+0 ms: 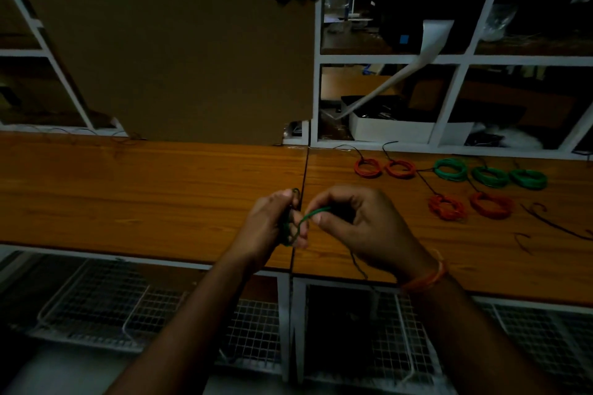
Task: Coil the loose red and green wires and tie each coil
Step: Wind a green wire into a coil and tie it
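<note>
Dim room; wooden bench bears perhaps seven wire coils.

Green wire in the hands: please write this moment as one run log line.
left hand: holds green wire coil | right hand: pinches wire end | table: four red coils, three green coils

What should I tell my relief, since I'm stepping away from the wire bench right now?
Left hand grips a part-wound green coil. Right hand pinches its free green end.
Done: four red coils and three green coils lie on the right of the table.
Left: finish winding and tie this coil. Thin dark strands lie beside the red coils.
</note>
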The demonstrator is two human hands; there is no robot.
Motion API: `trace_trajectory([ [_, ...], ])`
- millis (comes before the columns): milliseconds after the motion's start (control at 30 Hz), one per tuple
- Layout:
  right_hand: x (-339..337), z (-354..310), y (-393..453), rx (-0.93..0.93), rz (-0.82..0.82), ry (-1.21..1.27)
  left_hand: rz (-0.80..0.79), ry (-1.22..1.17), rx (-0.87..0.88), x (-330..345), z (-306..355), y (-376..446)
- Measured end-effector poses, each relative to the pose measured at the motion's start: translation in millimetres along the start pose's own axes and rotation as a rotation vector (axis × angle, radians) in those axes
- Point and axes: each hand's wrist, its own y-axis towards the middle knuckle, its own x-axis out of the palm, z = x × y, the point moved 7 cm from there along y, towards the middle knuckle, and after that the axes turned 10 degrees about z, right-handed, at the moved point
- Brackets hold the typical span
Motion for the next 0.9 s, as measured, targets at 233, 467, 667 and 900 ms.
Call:
trace_trajectory([
  [233, -21.0, 8.8, 29.3, 0.084, 0.08, 0.187, -0.146, -0.136, -0.083, 13.2, -10.7, -4.2],
  [467, -15.3, 47.0, 21.9, 0.195, 0.302, 0.23, -0.252, -0.227, -0.093, 18.3, -7.8, -10.1],
  [667, 1.3, 92.3, -4.1, 0.347, 0.281, 0.244, -0.308, -0.646, -0.168, 15.3, -2.8, -6.0],
  [900, 17.8, 103.5, -26.5, 0.286, 0.228, 0.071, -0.485, -1.087, -0.318, 23.4, -7.5, -10.4],
])
